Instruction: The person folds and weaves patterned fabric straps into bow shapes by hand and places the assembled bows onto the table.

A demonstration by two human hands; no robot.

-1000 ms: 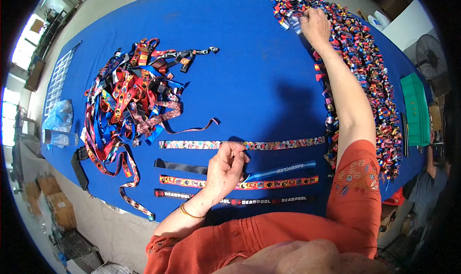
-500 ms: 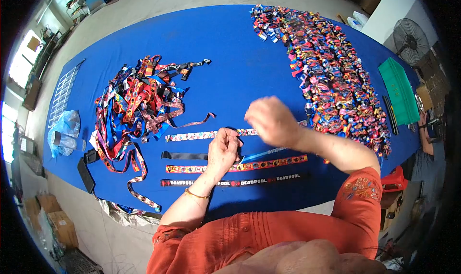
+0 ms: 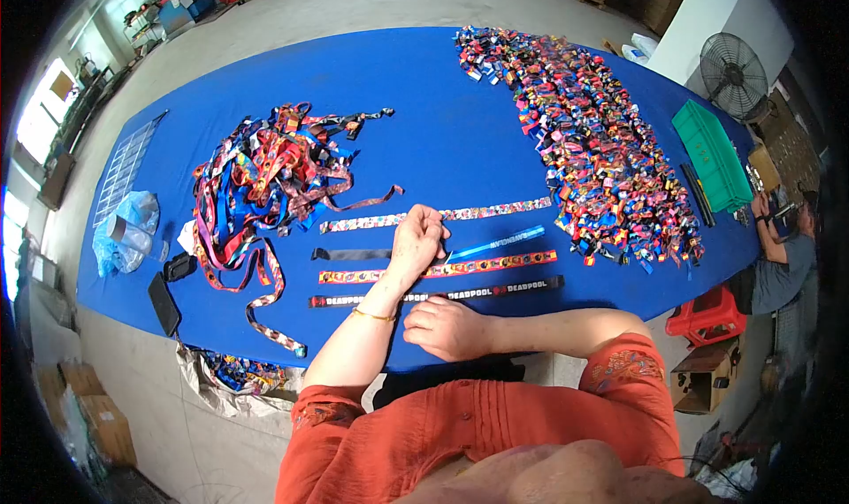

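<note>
My left hand (image 3: pixel 419 241) rests over the middle of the laid-out straps, its fingers bent together; whatever is under them is hidden. Around it lie a white patterned strap (image 3: pixel 495 210), a blue strap lettered RAVENCLAW (image 3: pixel 500 242) with a dark grey strap part (image 3: pixel 347 255) to its left, and a red-and-yellow strap (image 3: pixel 517 262). Close to my body, my right hand (image 3: pixel 447 329) is closed just below the black DEADPOOL strap (image 3: pixel 531 286), fingertips near its lower edge. I cannot make out anything in those fingers.
A tangled lanyard pile (image 3: pixel 270 172) lies left, near a plastic bag (image 3: pixel 128 234) and a black phone-like object (image 3: pixel 164 304). Many bundled lanyards (image 3: pixel 601 150) cover the right side. Beyond are a green crate (image 3: pixel 710 155), a fan (image 3: pixel 732 75) and another person (image 3: pixel 787 261).
My right hand has come down from above the straps toward my body, below the DEADPOOL strap. My left hand stays over the strap middles. The blue strap now lies straighter, and the camera view has shifted.
</note>
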